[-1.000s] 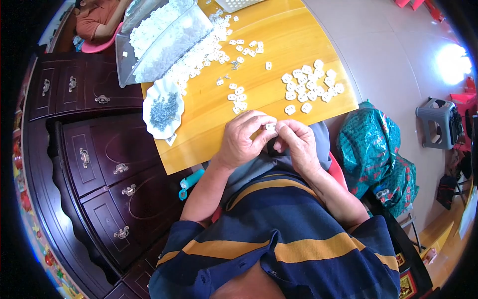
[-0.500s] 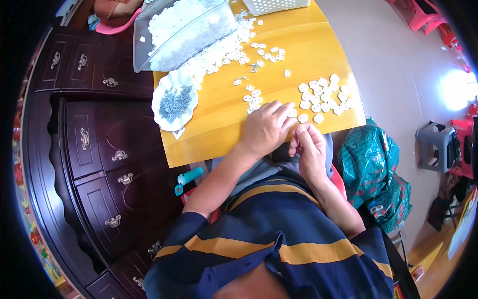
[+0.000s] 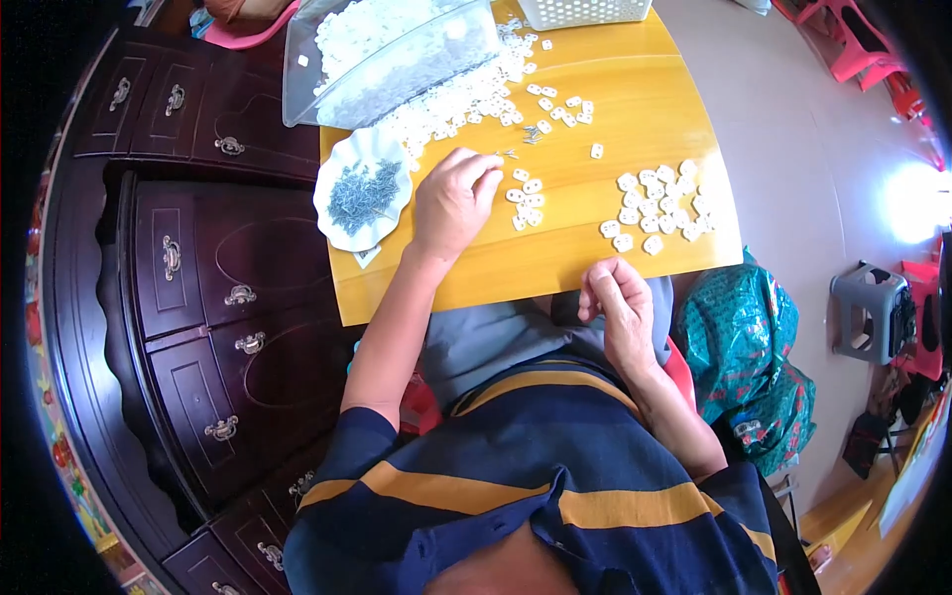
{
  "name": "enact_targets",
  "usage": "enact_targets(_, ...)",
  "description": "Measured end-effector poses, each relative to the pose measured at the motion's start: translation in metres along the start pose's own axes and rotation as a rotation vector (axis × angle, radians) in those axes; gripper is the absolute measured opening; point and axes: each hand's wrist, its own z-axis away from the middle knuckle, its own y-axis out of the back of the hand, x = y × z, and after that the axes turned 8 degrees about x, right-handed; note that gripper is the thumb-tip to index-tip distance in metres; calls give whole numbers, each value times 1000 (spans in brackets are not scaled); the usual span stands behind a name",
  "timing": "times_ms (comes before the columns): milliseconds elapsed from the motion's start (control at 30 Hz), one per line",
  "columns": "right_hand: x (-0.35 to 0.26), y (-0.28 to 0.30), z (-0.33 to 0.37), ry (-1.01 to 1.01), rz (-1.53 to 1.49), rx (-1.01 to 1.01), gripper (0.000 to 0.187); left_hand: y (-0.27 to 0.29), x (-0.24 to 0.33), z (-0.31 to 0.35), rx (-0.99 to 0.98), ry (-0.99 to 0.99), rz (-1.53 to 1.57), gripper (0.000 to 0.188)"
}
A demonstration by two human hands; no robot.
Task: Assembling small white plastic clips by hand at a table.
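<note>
My left hand (image 3: 458, 200) is over the table beside a white scalloped dish (image 3: 327, 220) full of small metal pins (image 3: 361, 194). Its thumb and fingers come together by a few loose pins (image 3: 509, 154); whatever they pinch is too small to make out. My right hand (image 3: 619, 303) is at the table's near edge, fingers curled in and thumb against them, their contents hidden. Between the hands lies a small group of white two-holed plastic pieces (image 3: 524, 198). A larger group of similar pieces (image 3: 662, 198) lies at the right.
A clear bin (image 3: 397, 84) of white pieces stands at the far left of the wooden table (image 3: 585, 188), a heap (image 3: 451, 109) spilling alongside. Behind is a white perforated basket (image 3: 585, 12). Dark drawers (image 3: 248, 248) flank the left; a green bag (image 3: 739, 322) sits at the right.
My left hand has moved left and away from me, from beside my right hand to the loose pins. My right hand stays near the table edge. The view has shifted slightly.
</note>
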Motion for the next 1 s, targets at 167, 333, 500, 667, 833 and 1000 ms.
enact_targets(167, -3, 2, 0, -32, 34, 7, 20, -10, 2, -14, -7, -69, -6, 4)
enact_targets(333, -4, 3, 0, -28, 29, -14, 20, -14, -3, -22, -42, -165, -44, 4)
enact_targets(500, -4, 4, -1, -36, 49, -23, 21, -13, -4, -30, -136, -298, -144, 7)
enact_targets(667, -3, 3, 1, 7, 86, -30, 21, -12, -6, -37, -176, -380, -193, 6)
enact_targets(833, 2, -1, 1, 105, 163, -17, 18, 13, 1, -31, -41, -203, 81, 7)
enact_targets(1000, -7, -12, 4, 345, 596, -10, 9, 36, 6, -2, -52, 10, 313, 5)
